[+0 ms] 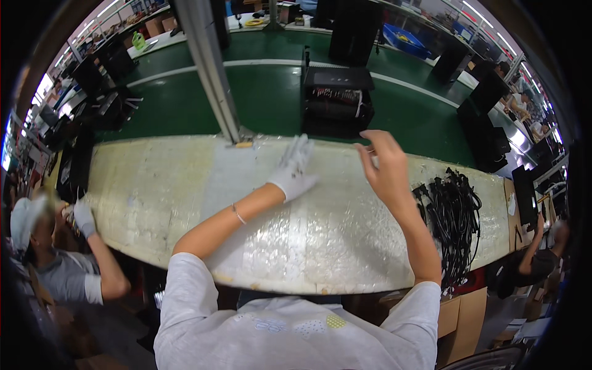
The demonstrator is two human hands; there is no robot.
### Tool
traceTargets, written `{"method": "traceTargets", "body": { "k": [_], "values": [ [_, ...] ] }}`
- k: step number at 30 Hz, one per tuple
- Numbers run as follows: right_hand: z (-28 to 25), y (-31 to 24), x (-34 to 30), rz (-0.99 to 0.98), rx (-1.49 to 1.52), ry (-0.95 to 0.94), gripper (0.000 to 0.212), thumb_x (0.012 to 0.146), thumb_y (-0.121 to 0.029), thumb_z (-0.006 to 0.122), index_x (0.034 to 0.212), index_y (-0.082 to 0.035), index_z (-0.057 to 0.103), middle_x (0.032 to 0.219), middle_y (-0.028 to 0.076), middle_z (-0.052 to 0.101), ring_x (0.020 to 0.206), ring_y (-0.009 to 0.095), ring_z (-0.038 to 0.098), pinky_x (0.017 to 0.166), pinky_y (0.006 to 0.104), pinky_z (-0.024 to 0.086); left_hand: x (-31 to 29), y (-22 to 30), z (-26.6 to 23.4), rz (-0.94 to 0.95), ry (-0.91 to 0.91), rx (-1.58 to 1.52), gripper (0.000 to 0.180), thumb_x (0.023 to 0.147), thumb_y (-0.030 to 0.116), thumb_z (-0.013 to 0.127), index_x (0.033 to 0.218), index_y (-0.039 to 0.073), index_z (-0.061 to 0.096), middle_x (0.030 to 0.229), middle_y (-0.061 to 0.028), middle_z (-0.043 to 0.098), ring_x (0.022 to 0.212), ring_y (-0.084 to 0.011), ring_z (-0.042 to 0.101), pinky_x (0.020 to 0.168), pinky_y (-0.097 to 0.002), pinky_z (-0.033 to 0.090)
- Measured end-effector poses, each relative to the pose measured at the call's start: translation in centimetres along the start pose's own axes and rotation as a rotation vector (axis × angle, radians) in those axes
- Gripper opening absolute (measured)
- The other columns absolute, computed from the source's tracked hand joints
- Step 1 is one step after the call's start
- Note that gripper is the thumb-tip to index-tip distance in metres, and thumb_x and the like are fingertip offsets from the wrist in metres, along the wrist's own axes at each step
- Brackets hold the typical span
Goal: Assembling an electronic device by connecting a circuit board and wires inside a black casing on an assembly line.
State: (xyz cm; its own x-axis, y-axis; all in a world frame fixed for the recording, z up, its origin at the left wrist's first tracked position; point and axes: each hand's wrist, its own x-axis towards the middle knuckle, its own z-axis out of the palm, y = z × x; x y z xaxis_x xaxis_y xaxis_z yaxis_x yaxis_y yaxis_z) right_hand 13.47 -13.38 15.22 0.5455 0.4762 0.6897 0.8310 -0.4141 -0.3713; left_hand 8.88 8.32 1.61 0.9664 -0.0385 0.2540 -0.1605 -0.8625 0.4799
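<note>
My left hand (pixel 294 169), in a white glove, stretches over the pale worktable (pixel 246 246) with its fingers extended. It holds nothing that I can see. My right hand (pixel 387 161) is bare and raised near the table's far edge, its thumb apart from the curved fingers and no object visible between them. Just beyond it, on the green conveyor surface (pixel 265 92), stands a black boxy unit (pixel 336 102) with one side showing dark inner parts. A heap of black cables (pixel 456 222) lies on the table to the right of my right forearm.
A metal post (pixel 213 74) rises at the table's far edge. Other black cases (pixel 354 31) stand along the conveyor, and a blue bin (pixel 404 40) sits beyond. Co-workers are at left (pixel 55 246) and right (pixel 539 259). A cardboard box (pixel 465 317) is below the table.
</note>
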Motion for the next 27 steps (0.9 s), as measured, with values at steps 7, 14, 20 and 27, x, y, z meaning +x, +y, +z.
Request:
{"method": "traceTargets", "body": {
  "k": [7, 14, 20, 27],
  "values": [
    [-11.9, -17.8, -6.8, -0.381, -0.121, 0.330, 0.030, 0.079, -0.004, 0.071, 0.105, -0.012, 0.059, 0.109, 0.016, 0.060, 0.089, 0.029, 0.058, 0.074, 0.0408, 0.054, -7.7, 1.9, 0.8, -0.106, -0.278, 0.180, 0.077, 0.091, 0.055, 0.043, 0.151, 0.010, 0.026, 0.159, -0.0188, 0.014, 0.148, -0.0368, 0.007, 0.118, -0.0477, 0.006],
    [-13.5, -21.2, -10.5, -0.772, -0.090, 0.433, 0.038, 0.095, -0.038, 0.052, 0.109, -0.003, 0.051, 0.108, 0.021, 0.054, 0.084, 0.029, 0.053, 0.071, 0.0440, 0.052, -8.6, 1.7, 0.0, -0.175, -0.264, 0.226, 0.073, 0.094, 0.053, 0.037, 0.153, 0.012, 0.023, 0.159, -0.0154, 0.016, 0.148, -0.0316, 0.008, 0.119, -0.0455, 0.007],
    [-13.9, -20.2, -4.8, -0.639, -0.388, 0.189, 0.032, 0.079, -0.008, 0.065, 0.110, -0.005, 0.055, 0.113, 0.015, 0.058, 0.092, 0.033, 0.057, 0.080, 0.0395, 0.049, -9.2, 1.2, 0.3, -0.057, -0.289, 0.171, 0.077, 0.093, 0.054, 0.036, 0.152, 0.007, 0.021, 0.160, -0.0171, 0.012, 0.148, -0.0333, 0.008, 0.119, -0.0446, 0.007],
    [-14.3, -15.7, 18.9, -0.817, -0.522, 0.501, 0.024, 0.077, 0.004, 0.068, 0.099, 0.000, 0.063, 0.111, 0.014, 0.062, 0.097, 0.033, 0.059, 0.083, 0.0408, 0.051, -8.3, -0.3, -0.1, 0.219, -0.316, 0.225, 0.074, 0.092, 0.050, 0.040, 0.149, 0.005, 0.028, 0.157, -0.0176, 0.022, 0.146, -0.0321, 0.019, 0.117, -0.0432, 0.017]
  ]
}}
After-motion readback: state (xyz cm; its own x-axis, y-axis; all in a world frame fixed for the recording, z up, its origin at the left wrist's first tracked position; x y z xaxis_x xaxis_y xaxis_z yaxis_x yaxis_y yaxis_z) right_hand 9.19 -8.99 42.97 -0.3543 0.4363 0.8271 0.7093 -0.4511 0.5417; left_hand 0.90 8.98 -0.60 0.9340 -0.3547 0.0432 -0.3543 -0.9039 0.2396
